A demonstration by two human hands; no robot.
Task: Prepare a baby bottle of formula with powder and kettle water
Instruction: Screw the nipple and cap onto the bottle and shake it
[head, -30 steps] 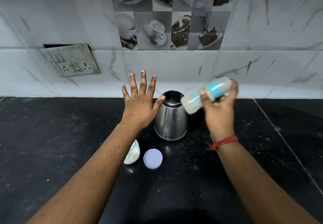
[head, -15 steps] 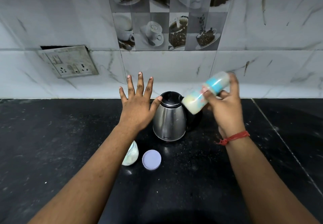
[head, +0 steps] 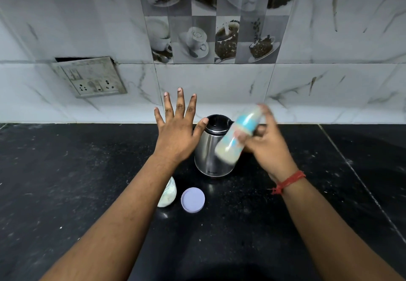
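The left hand [head: 179,134] is hovering with fingers spread apart, holding nothing, beside the kettle [head: 214,149]. The right hand [head: 267,146], fingers clamped on the blurred baby bottle [head: 238,134], has swung it lower than a moment ago, which suggests shaking to mix the formula.

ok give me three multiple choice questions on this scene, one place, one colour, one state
1. Where is the round lilac plastic lid?
A. on the kettle
B. on the black counter, nearer the camera than the steel kettle
C. in the left hand

2. What colour is the thread on the right wrist?
A. red
B. green
C. white

3. How is the left hand?
A. fist
B. gripping the lid
C. open, fingers spread, empty

Answers: 1 B, the lid lies flat before the kettle. 2 A, the wrist thread is red. 3 C, while the right hand holds the tilted, blurred baby bottle.
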